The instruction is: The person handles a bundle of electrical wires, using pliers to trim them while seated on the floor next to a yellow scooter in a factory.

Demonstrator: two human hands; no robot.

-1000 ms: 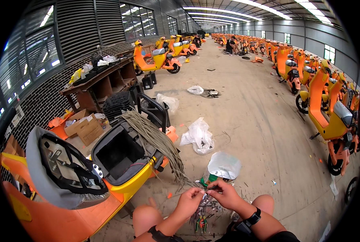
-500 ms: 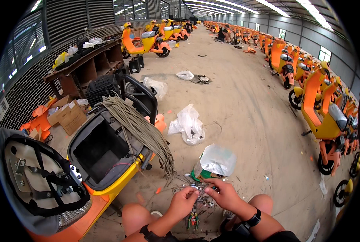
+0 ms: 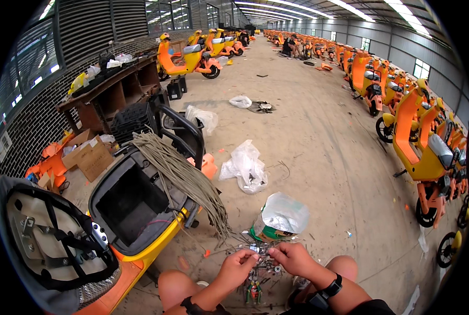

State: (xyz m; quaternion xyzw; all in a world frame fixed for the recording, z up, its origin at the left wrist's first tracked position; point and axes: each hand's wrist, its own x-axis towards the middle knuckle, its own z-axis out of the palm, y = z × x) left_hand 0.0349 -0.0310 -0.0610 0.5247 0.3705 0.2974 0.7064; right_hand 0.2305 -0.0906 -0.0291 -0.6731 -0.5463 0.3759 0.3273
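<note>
Low over a spread of small metal parts (image 3: 265, 274) on the floor, my two hands face each other with a narrow gap between the fingertips. My left hand (image 3: 238, 265) is closed, thumb against forefinger. My right hand (image 3: 296, 259) is closed in a pinch as well. Whatever is between the fingers is too small to make out. Pliers with green and red handles (image 3: 254, 292) lie just below the parts, between my feet. Right beyond my hands is an open white and green bag (image 3: 283, 214), with a silvery inside.
To the left stands a yellow and orange scooter with an open storage box (image 3: 132, 194), a bundle of grey-green cords (image 3: 179, 176) draped over it. A clear plastic bag (image 3: 245, 168) lies ahead. Rows of scooters (image 3: 413, 144) line the right. Far off, a person (image 3: 291, 46) sits low.
My right hand has dropped slightly and its raised forefinger has curled in toward the thumb. My left hand stays nearly where it was. The view has shifted slightly.
</note>
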